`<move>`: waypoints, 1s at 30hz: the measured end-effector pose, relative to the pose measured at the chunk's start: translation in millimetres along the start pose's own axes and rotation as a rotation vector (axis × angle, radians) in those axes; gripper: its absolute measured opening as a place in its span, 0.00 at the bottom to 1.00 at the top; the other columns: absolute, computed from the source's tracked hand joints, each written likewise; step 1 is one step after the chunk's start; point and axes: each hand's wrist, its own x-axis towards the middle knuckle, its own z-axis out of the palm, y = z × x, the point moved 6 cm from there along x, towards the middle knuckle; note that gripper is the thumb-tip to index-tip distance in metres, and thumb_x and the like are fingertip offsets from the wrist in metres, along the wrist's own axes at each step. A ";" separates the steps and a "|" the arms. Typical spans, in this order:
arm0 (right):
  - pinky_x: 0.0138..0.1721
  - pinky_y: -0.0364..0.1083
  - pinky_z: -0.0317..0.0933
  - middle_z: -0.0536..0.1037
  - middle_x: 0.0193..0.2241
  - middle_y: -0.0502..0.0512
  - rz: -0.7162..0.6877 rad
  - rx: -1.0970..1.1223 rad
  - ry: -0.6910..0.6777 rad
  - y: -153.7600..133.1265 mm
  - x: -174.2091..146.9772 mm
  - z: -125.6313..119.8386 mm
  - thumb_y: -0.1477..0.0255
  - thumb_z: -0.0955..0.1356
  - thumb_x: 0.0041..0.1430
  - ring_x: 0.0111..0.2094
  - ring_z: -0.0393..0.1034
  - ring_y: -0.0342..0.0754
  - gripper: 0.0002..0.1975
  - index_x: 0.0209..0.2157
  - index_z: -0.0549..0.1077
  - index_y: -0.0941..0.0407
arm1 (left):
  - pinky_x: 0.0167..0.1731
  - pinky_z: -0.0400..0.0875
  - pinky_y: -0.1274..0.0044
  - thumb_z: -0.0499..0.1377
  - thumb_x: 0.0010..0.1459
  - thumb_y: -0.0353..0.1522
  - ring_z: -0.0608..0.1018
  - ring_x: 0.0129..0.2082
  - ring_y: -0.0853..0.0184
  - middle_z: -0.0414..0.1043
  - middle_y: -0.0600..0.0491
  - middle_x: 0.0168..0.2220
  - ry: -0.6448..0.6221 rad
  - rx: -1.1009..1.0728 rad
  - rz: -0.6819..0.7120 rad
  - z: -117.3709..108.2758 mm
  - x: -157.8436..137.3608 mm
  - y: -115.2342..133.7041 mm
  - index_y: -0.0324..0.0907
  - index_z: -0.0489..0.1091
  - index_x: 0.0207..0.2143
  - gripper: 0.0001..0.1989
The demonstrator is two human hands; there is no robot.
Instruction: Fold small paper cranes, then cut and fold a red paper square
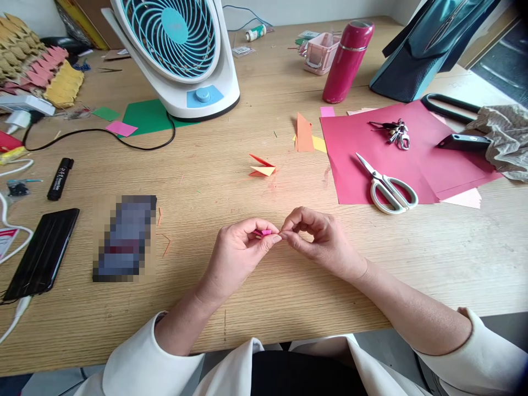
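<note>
My left hand (243, 247) is closed around a small folded piece of bright pink paper (264, 232), which shows between the thumb and fingers. The fingertips of my right hand (319, 236) pinch together and meet those of the left. Whatever lies in that right pinch is too small to make out. Beyond both hands, a folded orange and yellow paper piece (263, 168) stands on the table. Thin orange paper strips (165, 246) lie off to the left.
White-handled scissors (390, 190) and keys (399, 133) lie on red paper sheets (355, 170) at right. A fan (198, 82), a red flask (348, 63) and a dark bag (412, 60) stand behind. Phones and a black marker (60, 179) lie left.
</note>
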 end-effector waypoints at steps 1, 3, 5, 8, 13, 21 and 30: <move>0.34 0.42 0.63 0.74 0.28 0.49 -0.052 -0.040 0.022 -4.4 -1.1 -0.2 0.74 0.69 0.62 0.30 0.68 0.41 0.03 0.32 0.72 0.57 | 0.30 0.73 0.83 0.66 0.57 0.32 0.77 0.28 0.72 0.76 0.55 0.28 -0.002 -0.029 -0.015 0.1 0.2 -0.2 0.40 0.75 0.31 0.05; 0.35 0.42 0.63 0.75 0.29 0.49 -0.137 -0.105 0.061 -11.2 -3.2 -0.1 0.76 0.69 0.62 0.31 0.69 0.41 0.04 0.32 0.72 0.56 | 0.29 0.73 0.83 0.67 0.56 0.32 0.77 0.28 0.72 0.76 0.55 0.28 0.004 -0.061 -0.019 -0.1 0.4 1.4 0.40 0.75 0.31 0.05; 0.35 0.42 0.63 0.75 0.29 0.50 -0.132 -0.084 0.076 -11.5 -3.7 0.6 0.76 0.68 0.63 0.31 0.69 0.41 0.03 0.33 0.72 0.56 | 0.29 0.72 0.83 0.67 0.56 0.31 0.77 0.28 0.73 0.75 0.55 0.28 0.024 -0.057 0.020 -1.0 0.2 5.7 0.40 0.75 0.30 0.05; 0.33 0.42 0.64 0.75 0.29 0.51 0.032 0.136 0.036 -1.8 -0.6 3.1 0.68 0.70 0.63 0.30 0.69 0.42 0.06 0.35 0.72 0.57 | 0.32 0.72 0.82 0.66 0.58 0.28 0.77 0.30 0.73 0.75 0.55 0.29 0.047 -0.035 0.144 -2.6 -0.5 14.0 0.40 0.75 0.31 0.03; 0.30 0.43 0.62 0.72 0.25 0.50 0.277 0.321 -0.130 6.8 3.7 9.6 0.53 0.71 0.58 0.25 0.65 0.42 0.20 0.31 0.72 0.58 | 0.36 0.74 0.79 0.65 0.57 0.24 0.78 0.35 0.71 0.75 0.54 0.33 0.051 0.001 0.297 -4.9 -0.1 19.2 0.41 0.75 0.33 0.04; 0.28 0.42 0.55 0.67 0.23 0.46 0.265 0.381 -0.146 7.0 5.0 9.1 0.58 0.75 0.53 0.26 0.58 0.41 0.18 0.30 0.71 0.57 | 0.35 0.74 0.79 0.66 0.57 0.25 0.77 0.36 0.70 0.74 0.52 0.34 0.041 0.082 0.319 -3.4 0.1 22.5 0.42 0.76 0.32 0.04; 0.28 0.42 0.57 0.72 0.24 0.49 0.220 0.289 -0.146 9.0 6.0 1.2 0.63 0.74 0.55 0.25 0.62 0.41 0.13 0.30 0.74 0.59 | 0.31 0.72 0.80 0.66 0.57 0.26 0.77 0.32 0.71 0.74 0.53 0.31 0.058 0.144 0.341 -1.6 -1.7 23.9 0.42 0.76 0.31 0.04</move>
